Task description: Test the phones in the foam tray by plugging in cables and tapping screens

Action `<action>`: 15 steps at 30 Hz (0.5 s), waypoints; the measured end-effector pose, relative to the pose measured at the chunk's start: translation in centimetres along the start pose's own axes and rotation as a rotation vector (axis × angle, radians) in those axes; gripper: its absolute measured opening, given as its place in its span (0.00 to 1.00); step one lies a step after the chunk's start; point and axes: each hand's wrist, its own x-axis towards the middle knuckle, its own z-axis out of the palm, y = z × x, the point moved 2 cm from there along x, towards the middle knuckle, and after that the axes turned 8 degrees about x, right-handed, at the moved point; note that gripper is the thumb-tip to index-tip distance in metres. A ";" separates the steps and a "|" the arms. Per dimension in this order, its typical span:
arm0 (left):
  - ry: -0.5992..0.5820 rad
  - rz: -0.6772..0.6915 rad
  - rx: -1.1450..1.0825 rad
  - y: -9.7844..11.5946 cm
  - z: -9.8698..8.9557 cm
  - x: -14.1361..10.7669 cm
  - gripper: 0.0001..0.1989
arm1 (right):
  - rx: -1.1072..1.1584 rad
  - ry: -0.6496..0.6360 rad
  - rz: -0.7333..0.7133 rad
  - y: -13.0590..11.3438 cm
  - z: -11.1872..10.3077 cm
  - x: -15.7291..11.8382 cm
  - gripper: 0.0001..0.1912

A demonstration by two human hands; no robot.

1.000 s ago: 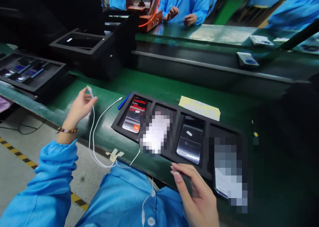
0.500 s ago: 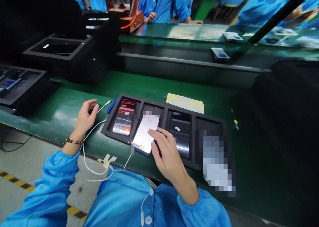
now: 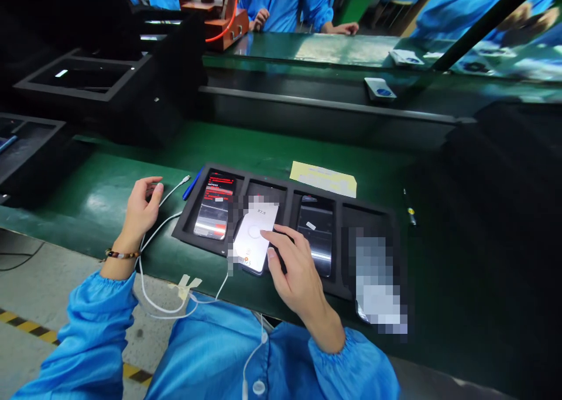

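A phone with a lit white screen (image 3: pixel 256 230) lies tilted over the second compartment of a black foam tray (image 3: pixel 287 215). My right hand (image 3: pixel 296 265) is over its right side, fingers spread, index fingertip at the middle of the screen. My left hand (image 3: pixel 143 207) rests on the table left of the tray, fingers loosely bent and thumb apart, holding nothing. Close to it runs a white cable (image 3: pixel 174 187) with a bare plug end. In the tray's first compartment is a phone with red text (image 3: pixel 215 207); the third has a dark phone (image 3: pixel 315 236). A blurred-out phone (image 3: pixel 380 289) overlaps the fourth.
A blue pen (image 3: pixel 192 183) lies by the tray's left edge, a yellow paper (image 3: pixel 324 179) behind it. To the right is a small pen-like tool (image 3: pixel 410 212). Black foam trays (image 3: pixel 109 92) are stacked at left. Across the bench, a co-worker's hand (image 3: pixel 346 28) rests on the tabletop.
The view has shifted slightly, so most things appear a little further left. My right index fingertip stays on the lit screen, and my left hand remains beside the cable.
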 end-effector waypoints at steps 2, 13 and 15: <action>0.011 -0.001 0.003 0.0 0.0 0.0 0.24 | 0.009 -0.007 0.003 0.0 0.0 0.0 0.18; 0.006 0.015 0.048 0.0 -0.1 -0.1 0.23 | -0.023 0.069 0.057 0.2 0.1 -0.2 0.17; 0.011 0.025 0.053 0.0 -0.1 -0.1 0.23 | -0.021 -0.014 0.023 -0.1 0.0 0.0 0.19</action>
